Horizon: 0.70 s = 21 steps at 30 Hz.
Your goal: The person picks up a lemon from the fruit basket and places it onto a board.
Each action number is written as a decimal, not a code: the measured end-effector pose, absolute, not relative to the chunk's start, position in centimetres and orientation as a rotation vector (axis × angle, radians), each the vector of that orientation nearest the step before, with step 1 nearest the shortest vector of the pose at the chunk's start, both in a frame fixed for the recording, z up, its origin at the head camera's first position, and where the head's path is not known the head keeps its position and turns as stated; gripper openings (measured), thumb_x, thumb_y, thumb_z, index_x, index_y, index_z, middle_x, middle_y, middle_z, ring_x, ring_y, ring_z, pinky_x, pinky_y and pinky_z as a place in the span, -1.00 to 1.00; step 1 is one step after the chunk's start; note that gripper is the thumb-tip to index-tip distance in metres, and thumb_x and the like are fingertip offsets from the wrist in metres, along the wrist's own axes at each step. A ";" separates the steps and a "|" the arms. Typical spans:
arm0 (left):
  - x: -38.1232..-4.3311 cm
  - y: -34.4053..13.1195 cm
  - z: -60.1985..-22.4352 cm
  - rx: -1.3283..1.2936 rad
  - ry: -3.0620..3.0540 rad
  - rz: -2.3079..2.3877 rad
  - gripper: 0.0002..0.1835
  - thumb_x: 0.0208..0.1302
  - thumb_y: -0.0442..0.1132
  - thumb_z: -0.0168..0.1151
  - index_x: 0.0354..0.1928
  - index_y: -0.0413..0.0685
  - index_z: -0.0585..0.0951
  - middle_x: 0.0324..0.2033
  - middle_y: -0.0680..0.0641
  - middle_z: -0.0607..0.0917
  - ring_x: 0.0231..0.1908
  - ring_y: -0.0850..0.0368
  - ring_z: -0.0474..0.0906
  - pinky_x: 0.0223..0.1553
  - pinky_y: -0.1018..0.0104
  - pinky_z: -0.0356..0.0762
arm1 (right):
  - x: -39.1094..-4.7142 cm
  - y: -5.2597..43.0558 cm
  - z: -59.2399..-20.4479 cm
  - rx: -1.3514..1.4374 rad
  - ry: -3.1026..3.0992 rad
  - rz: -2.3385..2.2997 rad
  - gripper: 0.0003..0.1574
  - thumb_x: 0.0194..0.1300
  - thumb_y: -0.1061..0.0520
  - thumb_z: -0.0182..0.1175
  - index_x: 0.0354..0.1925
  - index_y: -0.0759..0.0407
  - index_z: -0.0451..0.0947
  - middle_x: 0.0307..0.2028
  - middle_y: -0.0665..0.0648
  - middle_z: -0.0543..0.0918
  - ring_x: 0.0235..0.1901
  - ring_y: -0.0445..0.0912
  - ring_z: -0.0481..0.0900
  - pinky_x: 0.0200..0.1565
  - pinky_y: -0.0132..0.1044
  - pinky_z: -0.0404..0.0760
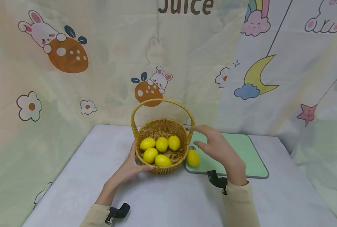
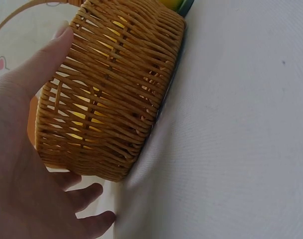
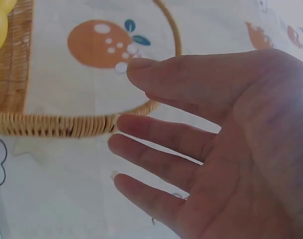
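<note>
A wicker basket with a tall arched handle stands upright, holding several yellow lemons. My left hand holds its left side, thumb at the front near the rim. In the left wrist view, the left hand's thumb and fingers spread around the woven wall, part of the fingers hidden behind it. My right hand is raised beside the handle's right side, fingers loosely bent and apart, gripping nothing. Below it, a single lemon lies at the left end of a green cutting board, beside the basket.
A white-covered table carries everything. Close behind it hangs a printed curtain with rabbits, fruit and flowers. The arched handle rises above the basket's opening.
</note>
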State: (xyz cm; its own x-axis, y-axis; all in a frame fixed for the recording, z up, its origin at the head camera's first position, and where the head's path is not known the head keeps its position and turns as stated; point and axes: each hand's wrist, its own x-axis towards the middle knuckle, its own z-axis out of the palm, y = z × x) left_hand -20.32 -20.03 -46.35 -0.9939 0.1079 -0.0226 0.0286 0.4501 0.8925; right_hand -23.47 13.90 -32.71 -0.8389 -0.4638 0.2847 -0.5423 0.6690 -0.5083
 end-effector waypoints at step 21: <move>-20.3 -20.0 -46.5 0.119 2.602 1.620 0.42 -0.05 0.19 0.55 0.52 0.53 -0.45 0.60 0.00 -0.28 0.58 -0.13 -0.30 0.45 -0.41 -0.18 | -23.9 5.7 -38.3 1.125 -2.920 0.758 -0.40 0.31 -0.03 0.31 0.26 0.13 0.53 0.17 0.12 0.64 0.14 0.01 0.59 0.17 -0.04 0.58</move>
State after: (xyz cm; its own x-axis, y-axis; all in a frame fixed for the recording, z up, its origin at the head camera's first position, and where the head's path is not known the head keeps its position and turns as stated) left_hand -20.33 -19.95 -46.53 -0.9942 0.1051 -0.0220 0.0267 0.4400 0.8976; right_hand -23.86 5.75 -38.34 -0.7532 -0.6511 0.0936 -0.6144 0.6456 -0.4536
